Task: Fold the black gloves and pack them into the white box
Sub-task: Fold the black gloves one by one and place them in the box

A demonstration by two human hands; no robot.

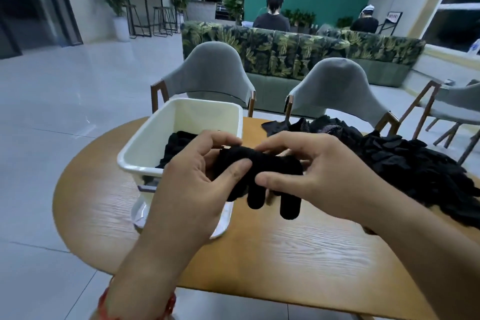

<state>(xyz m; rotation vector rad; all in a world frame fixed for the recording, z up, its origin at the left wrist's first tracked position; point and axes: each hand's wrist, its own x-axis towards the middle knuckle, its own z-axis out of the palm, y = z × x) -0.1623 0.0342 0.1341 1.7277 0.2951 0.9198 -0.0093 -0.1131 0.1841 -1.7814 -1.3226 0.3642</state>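
A black glove is bunched between both my hands above the table, its fingers hanging toward me. My left hand pinches its left end, thumb on the near side and fingers curled over the top. My right hand pinches the right end in the same way. The white box stands on the table's left side, just behind my left hand, with black gloves lying inside. A pile of loose black gloves lies on the table to the right.
The wooden table is rounded at its left end, with floor beyond. Two grey chairs stand at its far side, a third at the right. A patterned sofa and two seated people are farther back.
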